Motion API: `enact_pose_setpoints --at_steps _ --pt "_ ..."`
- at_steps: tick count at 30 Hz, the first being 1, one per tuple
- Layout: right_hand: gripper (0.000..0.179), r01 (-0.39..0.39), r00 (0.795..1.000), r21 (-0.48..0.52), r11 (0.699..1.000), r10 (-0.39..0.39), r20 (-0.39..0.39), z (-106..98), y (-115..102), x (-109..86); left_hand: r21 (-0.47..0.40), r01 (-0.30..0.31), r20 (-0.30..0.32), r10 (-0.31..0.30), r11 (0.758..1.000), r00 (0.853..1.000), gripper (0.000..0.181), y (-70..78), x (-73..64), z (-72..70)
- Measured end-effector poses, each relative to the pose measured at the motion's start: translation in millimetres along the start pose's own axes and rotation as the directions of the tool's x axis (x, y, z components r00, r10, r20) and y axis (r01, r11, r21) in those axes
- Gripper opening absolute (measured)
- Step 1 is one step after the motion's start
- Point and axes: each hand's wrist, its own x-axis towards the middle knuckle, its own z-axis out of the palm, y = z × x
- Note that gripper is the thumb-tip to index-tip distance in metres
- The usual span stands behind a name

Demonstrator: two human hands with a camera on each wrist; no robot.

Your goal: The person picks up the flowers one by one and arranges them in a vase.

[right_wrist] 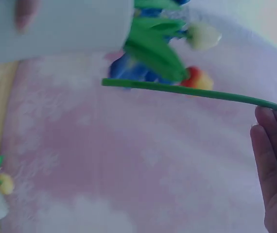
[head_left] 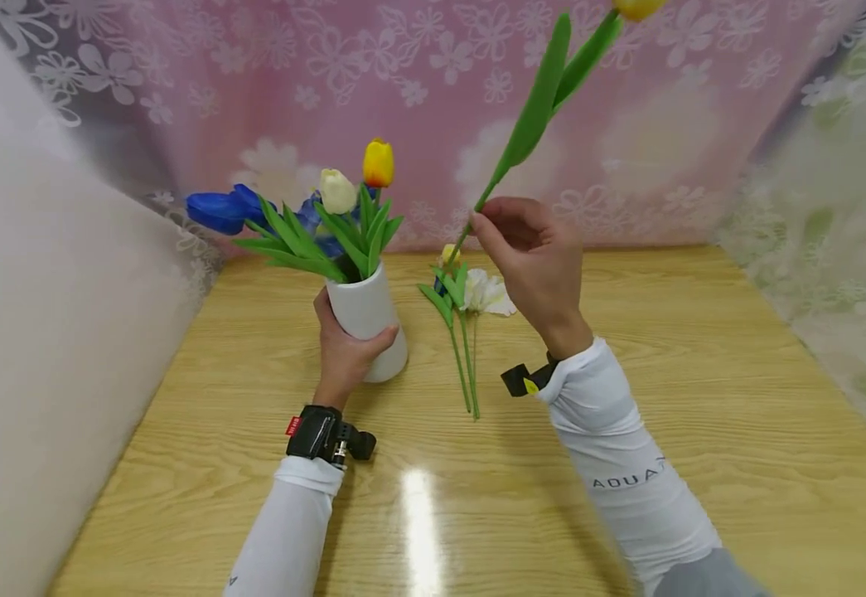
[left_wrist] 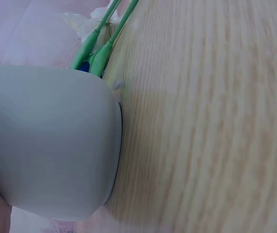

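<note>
My left hand (head_left: 350,352) grips a white vase (head_left: 365,311) around its side, the thumb across the front. Out of the vase lean a blue tulip (head_left: 216,212), a cream tulip (head_left: 338,192), a yellow-and-red tulip (head_left: 378,164) and green leaves. Between thumb and fingers my right hand (head_left: 537,257) pinches the green stem of a yellow tulip (head_left: 533,116), raised to the right of the vase; its bloom is cut off by the top edge. In the right wrist view the lower end of that stem (right_wrist: 177,89) hangs free, apart from the vase.
On the wooden table (head_left: 664,348), between the hands, lie several stems with a white flower (head_left: 486,293) and a small yellow bloom (head_left: 450,254). A pink floral cloth (head_left: 418,108) hangs behind. A pale wall stands at left, a patterned cloth (head_left: 835,249) at right.
</note>
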Motion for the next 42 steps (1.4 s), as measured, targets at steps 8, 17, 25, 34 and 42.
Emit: enact_pose_setpoints --at_steps 8,17,25,34,42 --pt "0.01 0.19 0.98 0.069 0.979 -0.193 0.044 35 -21 27.3 0.002 -0.007 0.01 0.007 1.0 1.0 0.095 -6.3 2.8 0.0" --pt "0.008 0.207 0.977 0.147 0.967 -0.212 0.022 54 -22 28.1 -0.003 -0.022 0.011 0.022 1.0 1.0 0.093 -0.2 2.4 -0.5" --pt "0.011 0.195 0.973 0.129 0.972 -0.208 0.099 64 -21 23.6 0.007 -0.01 0.01 0.009 1.0 1.0 0.094 -2.0 1.8 -0.3" --pt "0.011 0.141 0.979 0.104 0.985 -0.154 0.134 69 -16 17.1 0.012 -0.018 0.005 0.018 1.0 1.0 0.093 -2.3 1.9 1.0" --pt "0.012 0.051 0.988 0.117 0.992 -0.067 0.139 73 -8 10.7 0.019 -0.023 -0.005 0.023 1.0 1.0 0.093 -1.6 1.6 0.8"
